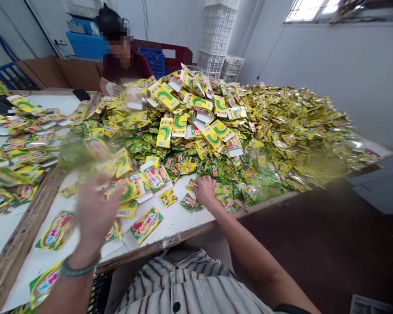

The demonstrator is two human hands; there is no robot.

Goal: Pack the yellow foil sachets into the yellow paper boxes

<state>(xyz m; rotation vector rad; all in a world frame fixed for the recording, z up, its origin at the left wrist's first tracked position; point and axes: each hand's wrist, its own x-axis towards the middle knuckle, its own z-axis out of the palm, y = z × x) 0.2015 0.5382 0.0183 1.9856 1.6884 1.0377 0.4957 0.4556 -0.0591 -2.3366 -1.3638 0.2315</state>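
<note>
My left hand (94, 209) is raised over the table's near left part and smeared by motion; a blurred greenish packet shape (81, 157) shows just beyond it, and I cannot tell if the fingers hold it. My right hand (205, 189) rests at the foot of a big heap of small yellow-green sachets (249, 144), fingers curled onto a few sachets (191, 185) at the pile's near edge. Larger yellow backing cards (165, 131) lie on top of the heap. More cards (146, 224) lie flat on the white tabletop (180, 218) between my hands.
A second person (122, 59) sits at the far side handling packets. Filled cards (16, 152) cover the left table beyond a wooden strip (26, 231). White crates (216, 39) and blue crates (85, 43) stand at the back wall. Dark floor lies to the right.
</note>
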